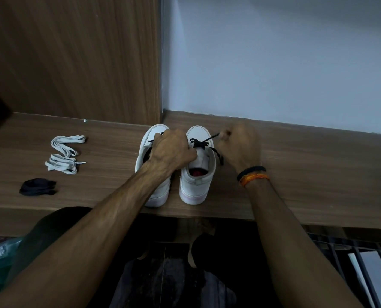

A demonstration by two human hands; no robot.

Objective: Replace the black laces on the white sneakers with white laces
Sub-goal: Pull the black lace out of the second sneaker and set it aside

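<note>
Two white sneakers stand side by side on the wooden shelf (pixel 296 165), toes pointing away. My left hand (pixel 171 150) grips the tongue of the right sneaker (pixel 196 183), its forearm lying across the left sneaker (pixel 149 138). The black lace (pixel 201 142) is still threaded through the right sneaker's front eyelets. My right hand (pixel 238 145) pinches one end of that lace and holds it out taut to the right of the shoe. Two bundles of white laces (pixel 66 152) lie on the shelf to the left.
A small black bundle (pixel 38 186), which looks like a lace, lies near the shelf's front edge at the left. A wooden panel (pixel 85 63) and a pale wall (pixel 274 63) rise behind the shelf. Metal bars (pixel 352 258) show below right.
</note>
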